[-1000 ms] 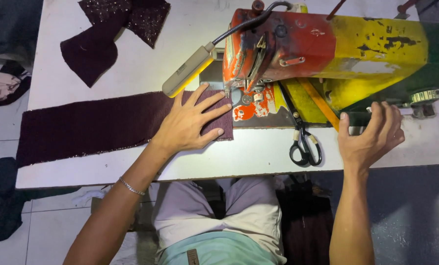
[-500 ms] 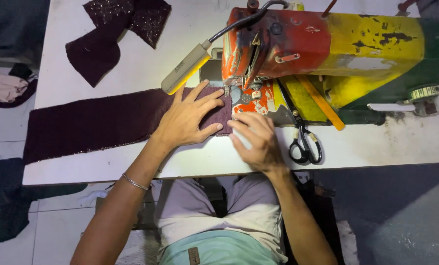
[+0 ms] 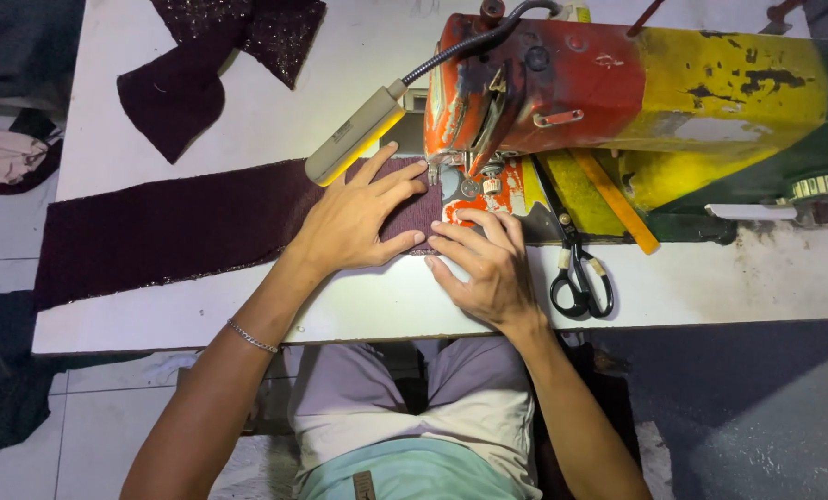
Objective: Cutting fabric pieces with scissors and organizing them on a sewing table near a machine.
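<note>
A long strip of dark maroon knit fabric (image 3: pixel 182 227) lies across the white table (image 3: pixel 710 278), running from the left edge of the frame to the needle area of the sewing machine (image 3: pixel 617 88) at centre. Its surface looks finely ribbed and dull, with a faint glitter along its lower edge; the right end sits under the machine's presser foot. The machine itself is worn, painted red toward its head and yellow and green toward the right, with chipped patches. A slim lamp (image 3: pixel 354 139) on a flexible neck casts light on the strip's end.

The left hand (image 3: pixel 358 222) lies flat on the fabric with its fingers spread wide, pressing the strip down just left of the needle. The right hand (image 3: pixel 488 264) rests beside it, fingers loosely curved and together, fingertips touching the strip's end at the front of the foot; it grips nothing. Black-handled scissors (image 3: pixel 576 268) lie on the table just right of that hand, and loose maroon fabric pieces (image 3: pixel 210 56) sit in the upper left.

A second ago the right hand was far out at the right of the frame, up by the handwheel (image 3: pixel 816 190); half a second ago it had come in to the fabric, and now it sits in much the same place. The left hand has stayed flat on the strip throughout.
</note>
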